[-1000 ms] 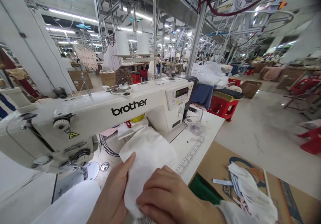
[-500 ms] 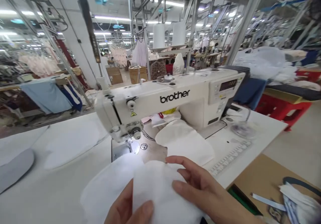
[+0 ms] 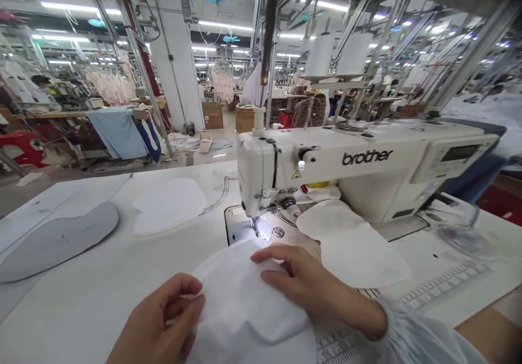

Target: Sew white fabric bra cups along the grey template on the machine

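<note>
A white rounded fabric piece (image 3: 240,304) lies on the sewing table in front of me, just below the needle of the white Brother sewing machine (image 3: 359,163). My left hand (image 3: 163,326) pinches the piece's left edge with thumb and fingers closed. My right hand (image 3: 302,280) rests flat on top of the piece, fingers stretched toward the presser foot (image 3: 259,225). A second white fabric piece (image 3: 350,242) lies under the machine arm, to the right of my right hand.
Another white cut piece (image 3: 169,205) and a grey curved template (image 3: 57,240) lie on the table's left side. A printed ruler (image 3: 444,285) runs along the table's right front edge. Racks, hanging garments and other workstations fill the factory floor behind.
The view has swung left, so the machine head now sits centre. The held piece has moved closer to the needle; my left hand shifted from under it to pinching its left edge.
</note>
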Motion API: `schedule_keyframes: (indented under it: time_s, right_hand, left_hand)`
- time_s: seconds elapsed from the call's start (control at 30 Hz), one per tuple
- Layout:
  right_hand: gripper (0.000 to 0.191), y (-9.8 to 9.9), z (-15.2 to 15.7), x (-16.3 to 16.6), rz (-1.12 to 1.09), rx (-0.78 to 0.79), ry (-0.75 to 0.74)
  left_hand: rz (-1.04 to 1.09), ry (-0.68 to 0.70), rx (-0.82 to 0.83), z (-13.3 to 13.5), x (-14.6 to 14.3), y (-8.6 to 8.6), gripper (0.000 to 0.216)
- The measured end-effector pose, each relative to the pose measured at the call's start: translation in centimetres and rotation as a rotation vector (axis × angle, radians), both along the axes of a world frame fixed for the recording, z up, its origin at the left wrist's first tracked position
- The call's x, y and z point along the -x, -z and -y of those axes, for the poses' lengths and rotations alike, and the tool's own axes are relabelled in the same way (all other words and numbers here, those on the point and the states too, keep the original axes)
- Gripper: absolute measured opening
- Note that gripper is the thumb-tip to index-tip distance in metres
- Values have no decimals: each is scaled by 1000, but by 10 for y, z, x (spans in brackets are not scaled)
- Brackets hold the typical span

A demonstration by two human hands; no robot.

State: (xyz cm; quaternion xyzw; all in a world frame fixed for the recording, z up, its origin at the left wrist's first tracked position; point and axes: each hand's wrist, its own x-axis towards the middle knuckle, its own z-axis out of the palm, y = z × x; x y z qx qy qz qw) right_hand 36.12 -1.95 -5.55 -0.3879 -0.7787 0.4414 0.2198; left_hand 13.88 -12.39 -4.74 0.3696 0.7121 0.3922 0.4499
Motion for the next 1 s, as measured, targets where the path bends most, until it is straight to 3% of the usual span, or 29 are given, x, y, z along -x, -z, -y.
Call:
schedule_keyframes:
  time_s: [0.2,0.37,0.63,0.83,1.0]
  right_hand:
    - [35,-6,4,-7,49,64,35]
    - [40,2,0,-7,108,54,50]
    - [37,-6,2,-3,89,37,52]
    - [32,2,1,-4,61,-132,58]
    - [28,7,-1,-2,85,-163,71]
  left_hand:
    - [-196,-22,-116,-16,10,-10,16]
    - [-232,46,-85,-26,21,-9,16]
    - [-304,-12,-117,-27,25,-12,8]
    - [-347,18,-88,-27,31,-9,11]
    - [-437,34,-90,-27,33,-1,13]
